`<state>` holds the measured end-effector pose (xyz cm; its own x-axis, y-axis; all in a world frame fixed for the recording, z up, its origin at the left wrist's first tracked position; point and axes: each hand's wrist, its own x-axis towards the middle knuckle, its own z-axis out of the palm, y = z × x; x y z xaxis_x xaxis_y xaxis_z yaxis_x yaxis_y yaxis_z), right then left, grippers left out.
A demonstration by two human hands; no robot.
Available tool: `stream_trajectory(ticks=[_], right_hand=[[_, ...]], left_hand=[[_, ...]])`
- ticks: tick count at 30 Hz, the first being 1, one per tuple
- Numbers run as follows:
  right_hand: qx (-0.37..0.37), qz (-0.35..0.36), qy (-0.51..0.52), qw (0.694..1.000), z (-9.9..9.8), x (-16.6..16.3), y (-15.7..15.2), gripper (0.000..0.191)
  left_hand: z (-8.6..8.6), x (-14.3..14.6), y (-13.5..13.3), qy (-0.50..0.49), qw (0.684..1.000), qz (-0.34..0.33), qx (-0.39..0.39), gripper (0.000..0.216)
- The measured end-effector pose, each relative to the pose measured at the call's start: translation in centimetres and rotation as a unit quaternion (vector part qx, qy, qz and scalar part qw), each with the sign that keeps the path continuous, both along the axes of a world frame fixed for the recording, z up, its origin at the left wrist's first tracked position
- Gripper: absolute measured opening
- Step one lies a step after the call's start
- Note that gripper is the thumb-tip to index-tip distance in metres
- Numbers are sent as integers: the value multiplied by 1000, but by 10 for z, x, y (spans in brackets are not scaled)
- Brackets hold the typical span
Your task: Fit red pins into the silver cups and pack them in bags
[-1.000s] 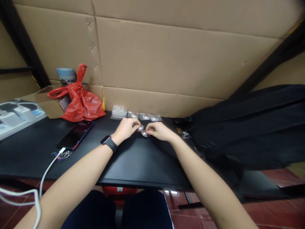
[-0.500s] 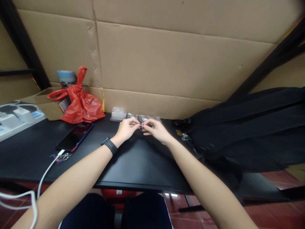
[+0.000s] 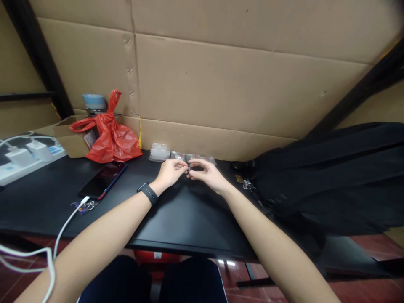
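Note:
My left hand point(image 3: 171, 172), with a black watch on its wrist, pinches a small object with red and shiny parts point(image 3: 188, 168) between thumb and fingertips. My right hand point(image 3: 206, 174) curves round the other side of the same object, thumb below and fingers above. What kind of object it is, I cannot make out, because fingertips cover most of it. Just behind the hands, small clear plastic bags point(image 3: 178, 156) with bits of red inside lie along the cardboard wall. Left of them rests a stack of clear plastic bags point(image 3: 159, 152).
On the left of the black table point(image 3: 186, 219) lie a phone point(image 3: 102, 181) with a white cable, a red plastic bag point(image 3: 116, 139), a cardboard box point(image 3: 71, 139) and a power strip point(image 3: 28, 164). A black backpack point(image 3: 334, 176) fills the right side, with keys point(image 3: 248, 184) beside it.
My right fingers and thumb have moved farther apart around the small object. The left hand keeps its pinch. The whole view has shifted slightly.

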<state>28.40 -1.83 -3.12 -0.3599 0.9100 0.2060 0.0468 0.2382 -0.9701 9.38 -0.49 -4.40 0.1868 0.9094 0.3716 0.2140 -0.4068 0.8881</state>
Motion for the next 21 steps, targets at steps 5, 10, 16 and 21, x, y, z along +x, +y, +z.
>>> stream_trajectory(ticks=[5,10,16,21], right_hand=[[-23,-9,17,1000,1,-3,-4,52],[-60,-33,55,996,0,-10,-7,46],[-20,-33,39,998,-5,-9,-2,56],[27,-60,-9,998,-4,0,3,50]], left_hand=[[-1,-1,1,22,1000,5,9,11],[-1,-3,1,49,998,10,23,11],[5,-1,-3,54,998,9,37,12],[19,-23,4,257,955,16,145,18]])
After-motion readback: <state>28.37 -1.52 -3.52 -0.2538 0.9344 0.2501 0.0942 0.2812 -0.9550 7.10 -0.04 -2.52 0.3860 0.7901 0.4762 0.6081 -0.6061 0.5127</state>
